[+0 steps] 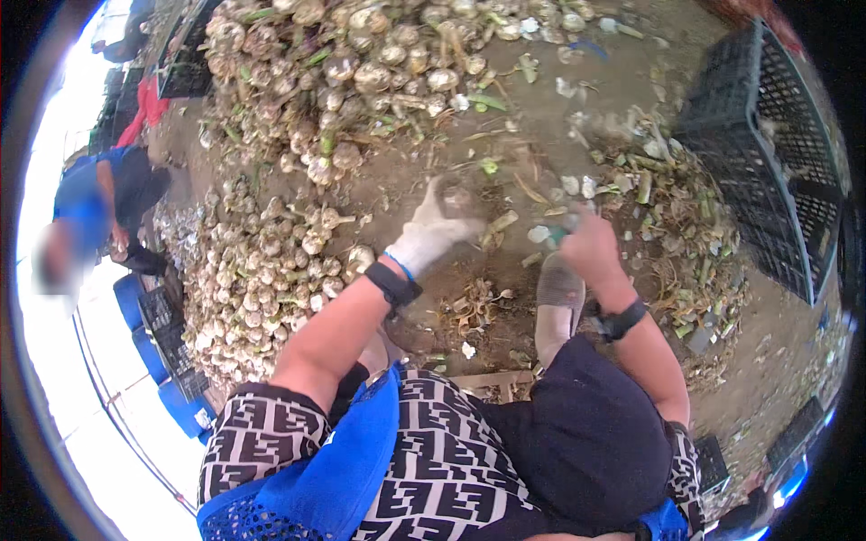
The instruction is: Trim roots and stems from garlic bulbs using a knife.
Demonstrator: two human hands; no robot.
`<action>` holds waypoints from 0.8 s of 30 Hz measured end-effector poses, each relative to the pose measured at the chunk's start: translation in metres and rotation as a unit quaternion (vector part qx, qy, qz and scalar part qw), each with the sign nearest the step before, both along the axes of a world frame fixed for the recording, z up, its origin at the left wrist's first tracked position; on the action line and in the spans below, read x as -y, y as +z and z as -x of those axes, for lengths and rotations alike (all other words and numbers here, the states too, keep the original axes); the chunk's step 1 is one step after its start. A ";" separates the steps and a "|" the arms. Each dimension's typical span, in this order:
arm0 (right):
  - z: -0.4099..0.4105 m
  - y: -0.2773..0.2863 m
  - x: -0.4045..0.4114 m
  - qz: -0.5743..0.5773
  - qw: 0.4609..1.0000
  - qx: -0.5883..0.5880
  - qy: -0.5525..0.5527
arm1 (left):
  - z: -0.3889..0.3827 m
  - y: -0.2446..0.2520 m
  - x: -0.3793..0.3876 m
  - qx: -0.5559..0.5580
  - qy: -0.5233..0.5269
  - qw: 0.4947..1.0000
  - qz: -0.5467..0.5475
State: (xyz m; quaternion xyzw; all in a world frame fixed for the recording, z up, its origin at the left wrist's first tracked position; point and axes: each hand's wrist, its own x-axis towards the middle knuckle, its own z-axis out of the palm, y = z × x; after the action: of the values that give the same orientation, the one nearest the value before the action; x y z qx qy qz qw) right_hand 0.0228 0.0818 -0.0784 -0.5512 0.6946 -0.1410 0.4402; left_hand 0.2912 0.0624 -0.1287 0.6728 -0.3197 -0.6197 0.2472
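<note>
My left hand [436, 226], in a pale glove with a dark band at the wrist, is stretched over the dirt floor with its thumb and fingers curved around a blurred roundish thing, likely a garlic bulb [458, 199]. Bare and closed, my right hand [590, 240] grips a small tool with a green part [557, 234], too blurred to name. A cut stalk piece [500, 226] lies between the hands. Whole garlic bulbs form a large heap [379, 67] ahead and another heap [257, 291] at the left.
Trimmed stalks and skins form a pile [697, 237] at the right, beside a black plastic crate [778, 149]. My shoe [561, 284] stands just below my right hand. A person in blue [91, 196] bends at the far left, near blue barrels [183, 409] and dark crates.
</note>
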 end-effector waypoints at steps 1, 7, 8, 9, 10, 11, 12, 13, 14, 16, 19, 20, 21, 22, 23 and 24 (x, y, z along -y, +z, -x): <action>-0.006 0.004 0.002 -0.007 0.999 -0.023 0.046 | 0.011 0.006 0.001 -0.025 -0.026 0.999 0.007; -0.014 0.033 -0.005 0.153 0.972 -0.064 0.167 | 0.045 0.030 0.004 -0.249 -0.111 0.962 0.032; -0.012 0.035 -0.006 0.155 0.967 -0.071 0.189 | 0.046 0.032 0.004 -0.321 -0.006 0.947 0.015; -0.011 0.037 -0.007 0.198 0.963 -0.070 0.171 | 0.047 0.034 0.004 -0.297 0.013 0.955 0.000; -0.010 0.038 -0.008 0.208 0.961 -0.075 0.166 | 0.049 0.035 0.002 -0.259 -0.034 0.965 0.040; -0.010 0.038 -0.009 0.233 0.956 -0.084 0.155 | 0.049 0.037 0.001 -0.120 -0.166 0.975 0.081; -0.009 0.038 -0.008 0.220 0.957 -0.082 0.168 | 0.051 0.038 -0.001 -0.009 -0.255 0.960 0.115; -0.009 0.038 -0.008 0.220 0.956 -0.082 0.175 | 0.051 0.038 -0.003 0.038 -0.294 0.948 0.116; -0.008 0.037 -0.007 0.243 0.951 -0.078 0.175 | 0.051 0.038 -0.005 0.052 -0.297 0.947 0.113; -0.005 0.037 -0.006 0.230 0.952 -0.089 0.182 | 0.049 0.036 -0.009 0.024 -0.261 0.959 0.110; 0.003 0.033 -0.006 0.275 0.945 -0.063 0.168 | 0.045 0.026 -0.014 -0.093 -0.190 0.963 0.165; 0.005 0.031 -0.007 0.283 0.944 -0.053 0.161 | 0.047 0.022 -0.012 -0.124 -0.199 0.946 0.222; 0.007 0.029 -0.009 0.299 0.941 -0.050 0.150 | 0.047 0.020 -0.012 -0.113 -0.228 0.938 0.236; 0.010 0.027 -0.010 0.302 0.942 -0.051 0.139 | 0.050 0.020 -0.009 -0.102 -0.257 0.928 0.251; 0.010 0.024 -0.013 0.311 0.941 -0.058 0.117 | 0.052 0.024 -0.007 -0.048 -0.306 0.925 0.221; 0.012 0.022 -0.015 0.295 0.945 -0.056 0.127 | 0.056 0.031 -0.005 -0.006 -0.344 0.913 0.218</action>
State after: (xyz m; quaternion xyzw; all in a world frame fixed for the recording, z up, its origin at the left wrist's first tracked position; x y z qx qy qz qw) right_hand 0.0106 0.0970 -0.0566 -0.7473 0.5694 -0.2516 0.2322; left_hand 0.2356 0.0672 -0.0977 0.4468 -0.6574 -0.5850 0.1610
